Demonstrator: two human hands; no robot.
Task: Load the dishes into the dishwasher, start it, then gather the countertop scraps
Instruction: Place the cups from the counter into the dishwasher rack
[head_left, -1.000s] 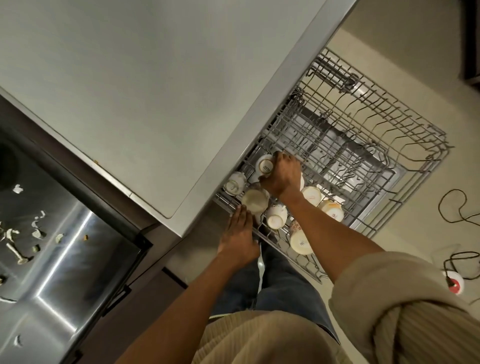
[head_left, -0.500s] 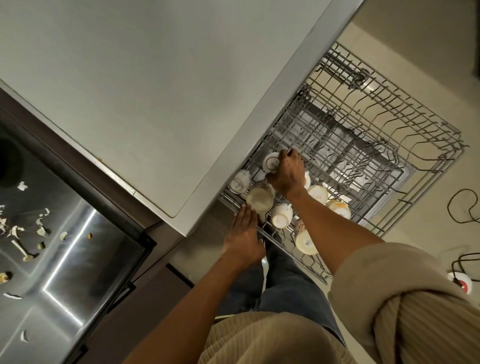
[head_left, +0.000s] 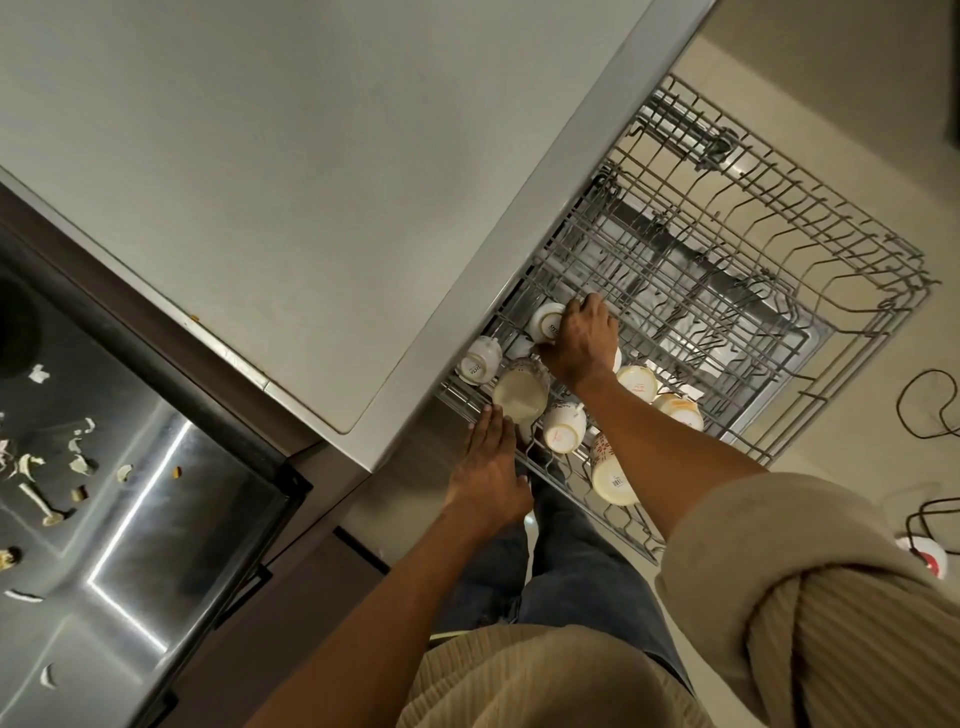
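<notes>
The dishwasher's wire rack (head_left: 779, 291) is pulled out under the grey counter edge. Several white and patterned cups stand upside down in its near-left corner. My right hand (head_left: 582, 340) reaches into that cluster, its fingers curled round a white cup (head_left: 545, 321) at the back of the group. My left hand (head_left: 491, 473) lies flat with straight fingers on the rack's front edge, fingertips next to a larger cream cup (head_left: 520, 397). Pale vegetable scraps (head_left: 47, 467) are scattered over the steel surface at far left.
The grey countertop (head_left: 285, 182) fills the upper left. The right and far parts of the rack hold no dishes. Black cables (head_left: 930, 400) and a white and red plug (head_left: 927, 556) lie on the floor at right. My legs stand just before the rack.
My right hand with the white cup has shifted slightly deeper into the rack. The left hand stays on the front edge.
</notes>
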